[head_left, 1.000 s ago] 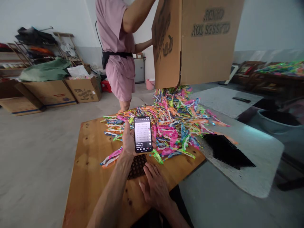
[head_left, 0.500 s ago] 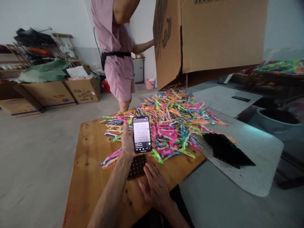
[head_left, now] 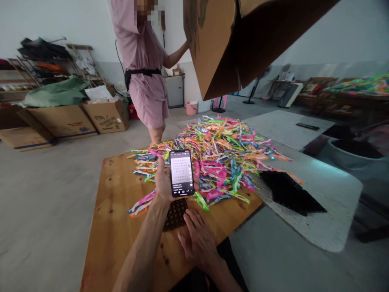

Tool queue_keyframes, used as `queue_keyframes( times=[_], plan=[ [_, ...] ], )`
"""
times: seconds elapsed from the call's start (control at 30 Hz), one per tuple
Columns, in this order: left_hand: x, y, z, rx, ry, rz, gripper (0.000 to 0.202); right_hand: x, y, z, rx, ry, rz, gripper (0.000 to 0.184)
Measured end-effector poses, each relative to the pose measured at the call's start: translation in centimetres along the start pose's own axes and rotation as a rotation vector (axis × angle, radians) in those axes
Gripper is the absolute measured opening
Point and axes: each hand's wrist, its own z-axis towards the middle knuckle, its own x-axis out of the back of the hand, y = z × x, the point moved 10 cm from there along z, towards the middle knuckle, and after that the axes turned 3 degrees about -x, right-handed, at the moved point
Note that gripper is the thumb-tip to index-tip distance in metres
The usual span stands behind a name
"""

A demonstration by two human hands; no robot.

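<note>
My left hand (head_left: pixel 163 182) is wrapped round a smartphone (head_left: pixel 181 173), held upright with its screen lit and facing me. Under the phone a dark patterned object (head_left: pixel 175 215), perhaps a phone case, lies on the wooden table (head_left: pixel 114 202). My right hand (head_left: pixel 199 239) rests at the table's near edge, fingers stretched and fingertips beside that dark object; it holds nothing. Beyond the phone spreads a heap of neon plastic glasses (head_left: pixel 219 140), with a green pair (head_left: pixel 201 201) just right of the phone and a pink and orange pair (head_left: pixel 142 205) to the left.
A co-worker (head_left: pixel 144 81) in pink stands behind the table, holding a large cardboard box (head_left: pixel 209 44) tilted above the heap. On the pale board (head_left: pixel 337 202) at right lie black sheets (head_left: pixel 291 192). A bucket (head_left: pixel 355 152) stands beyond it. Cardboard boxes (head_left: pixel 62 121) line the left.
The co-worker's cardboard box has risen and tipped, showing its dark inside and uncovering the top of the heap. The co-worker has shifted slightly left. My hands and the phone have stayed put.
</note>
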Motion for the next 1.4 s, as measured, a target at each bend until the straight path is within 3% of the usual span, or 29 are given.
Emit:
queue_keyframes(
  times=[0.27, 0.8, 1.4],
  plan=[
    [-0.08, -0.10, 0.05, 0.006, -0.043, -0.014, 0.105, -0.43, 0.10, 0.02, -0.006, -0.041, -0.010, 0.058],
    [0.13, -0.22, 0.03, 0.008, 0.023, -0.024, 0.104, -0.21, -0.03, -0.27, 0.011, -0.001, 0.004, 0.059],
    [0.13, -0.06, 0.14, -0.010, 0.010, 0.017, 0.103, 0.24, -0.15, 0.24, -0.001, -0.039, 0.053, 0.055]
  ],
)
